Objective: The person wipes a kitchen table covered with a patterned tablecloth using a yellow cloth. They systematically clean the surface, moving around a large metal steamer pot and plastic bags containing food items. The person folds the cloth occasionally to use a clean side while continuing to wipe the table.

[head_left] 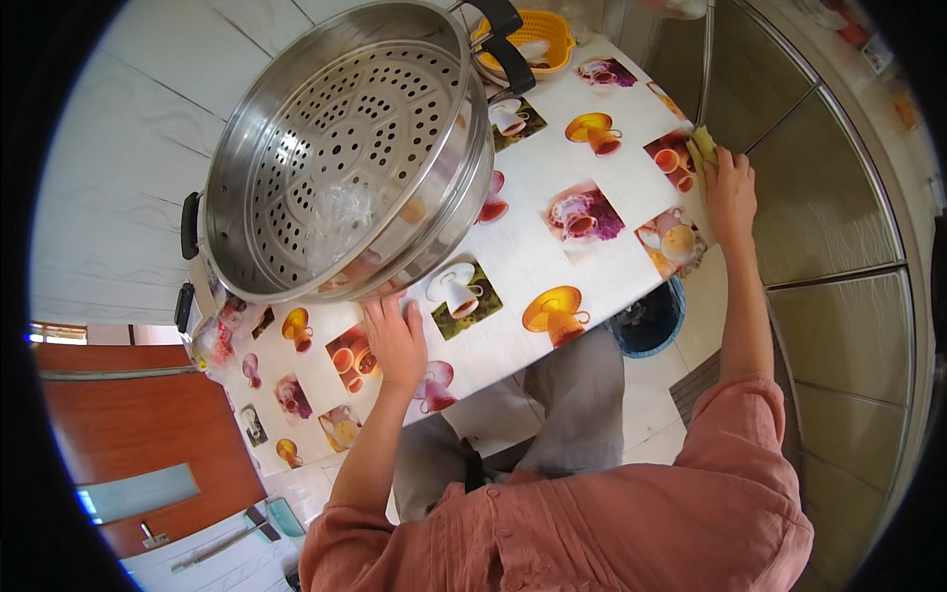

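Rumpled, pale yellow-green cloth in the right hand's fingers

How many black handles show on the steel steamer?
4: upper right handle, right handle below it, upper left handle, left handle below it. Others may be hidden.

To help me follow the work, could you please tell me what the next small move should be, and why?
I would probably draw the yellowish cloth inward across the patterned tablecloth, since the right hand holds it at the right-hand edge and the left hand rests beside the steel steamer, out of that path.
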Demonstrator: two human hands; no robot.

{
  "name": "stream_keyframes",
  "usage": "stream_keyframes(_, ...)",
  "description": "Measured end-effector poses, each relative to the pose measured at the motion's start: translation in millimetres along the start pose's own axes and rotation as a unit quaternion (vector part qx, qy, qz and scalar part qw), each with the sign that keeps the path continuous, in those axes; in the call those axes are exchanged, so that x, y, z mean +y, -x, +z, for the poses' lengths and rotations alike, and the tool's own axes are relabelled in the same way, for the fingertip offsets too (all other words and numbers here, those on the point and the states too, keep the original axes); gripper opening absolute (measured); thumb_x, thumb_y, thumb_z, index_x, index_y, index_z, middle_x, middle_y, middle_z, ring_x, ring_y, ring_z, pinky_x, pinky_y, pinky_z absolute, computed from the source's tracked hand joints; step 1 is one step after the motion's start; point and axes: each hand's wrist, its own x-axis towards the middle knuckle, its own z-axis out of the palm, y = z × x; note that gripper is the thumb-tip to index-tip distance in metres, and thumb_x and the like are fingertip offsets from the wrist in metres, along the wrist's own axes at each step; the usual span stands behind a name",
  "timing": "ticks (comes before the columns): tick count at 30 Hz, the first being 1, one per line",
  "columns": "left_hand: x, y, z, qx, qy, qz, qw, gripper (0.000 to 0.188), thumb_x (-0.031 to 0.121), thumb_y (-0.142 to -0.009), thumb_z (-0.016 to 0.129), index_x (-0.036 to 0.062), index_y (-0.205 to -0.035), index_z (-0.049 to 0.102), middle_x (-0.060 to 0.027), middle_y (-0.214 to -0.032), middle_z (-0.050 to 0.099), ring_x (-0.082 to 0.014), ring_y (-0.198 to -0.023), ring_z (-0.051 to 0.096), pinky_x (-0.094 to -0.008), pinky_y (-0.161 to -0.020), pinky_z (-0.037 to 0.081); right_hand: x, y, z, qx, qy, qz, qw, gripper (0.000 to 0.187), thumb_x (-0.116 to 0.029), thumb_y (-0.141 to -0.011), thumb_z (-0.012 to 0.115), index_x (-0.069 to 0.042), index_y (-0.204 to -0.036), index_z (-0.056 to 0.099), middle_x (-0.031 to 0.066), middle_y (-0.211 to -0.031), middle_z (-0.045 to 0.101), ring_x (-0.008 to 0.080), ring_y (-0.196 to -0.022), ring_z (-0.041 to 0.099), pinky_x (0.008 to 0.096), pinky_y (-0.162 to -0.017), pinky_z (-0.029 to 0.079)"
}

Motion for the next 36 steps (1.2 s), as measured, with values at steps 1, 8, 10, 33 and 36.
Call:
stream_keyframes(1,-0.8,1.2,0.6,0.003,0.000,0.000,1.000,0.026,0.019,-0.101,0.060,0.0031,-0.122,0.060,-0.0206,-0.118,0.056,-0.0431,-0.117,0.052,-0.0519,-0.102,0.040,1.4,9.4,-5.9,-0.003,0.008,0.004,1.000,0.028,-0.023,-0.097,0.069,-0.010,-0.122,0.064,0.0160,-0.118,0.061,0.0390,-0.111,0.062,0.0508,-0.084,0.058)
stream_keyframes(8,-3.4,1.3,3.5,0.012,0.005,0.001,1.000,0.027,0.022,-0.100,0.062,0.0055,-0.122,0.059,-0.0187,-0.121,0.053,-0.0416,-0.118,0.052,-0.0524,-0.100,0.042,-94.8,88.1,-25.1,-0.076,-0.069,-0.052,0.993,0.030,-0.022,-0.093,0.072,-0.008,-0.118,0.066,0.0193,-0.113,0.062,0.0389,-0.105,0.064,0.0494,-0.083,0.057)
stream_keyframes(10,-2.9,0.6,3.7,0.007,0.007,0.003,1.000,0.027,0.022,-0.100,0.062,0.0061,-0.122,0.059,-0.0178,-0.121,0.054,-0.0407,-0.117,0.052,-0.0521,-0.099,0.043,-140.0,121.5,-25.1,-0.095,-0.117,-0.103,0.983,0.025,-0.018,-0.089,0.072,-0.009,-0.111,0.065,0.0165,-0.109,0.061,0.0368,-0.102,0.064,0.0483,-0.080,0.059)
stream_keyframes(33,-7.5,4.3,1.7,0.017,0.031,-0.010,0.999,0.028,0.021,-0.099,0.064,0.0079,-0.123,0.060,-0.0159,-0.125,0.054,-0.0388,-0.120,0.054,-0.0491,-0.102,0.044,-63.8,99.5,-44.3,-0.058,-0.052,-0.003,0.997,0.025,-0.028,-0.094,0.071,-0.008,-0.109,0.066,0.0214,-0.108,0.063,0.0415,-0.100,0.066,0.0535,-0.080,0.055)
stream_keyframes(36,-6.0,4.9,1.9,0.025,0.043,-0.010,0.999,0.027,0.019,-0.098,0.066,0.0079,-0.121,0.060,-0.0160,-0.122,0.054,-0.0390,-0.118,0.055,-0.0495,-0.101,0.045,-136.2,144.2,-57.6,-0.091,-0.099,-0.093,0.987,0.022,-0.025,-0.092,0.072,-0.009,-0.107,0.067,0.0202,-0.106,0.064,0.0383,-0.097,0.067,0.0485,-0.075,0.058)
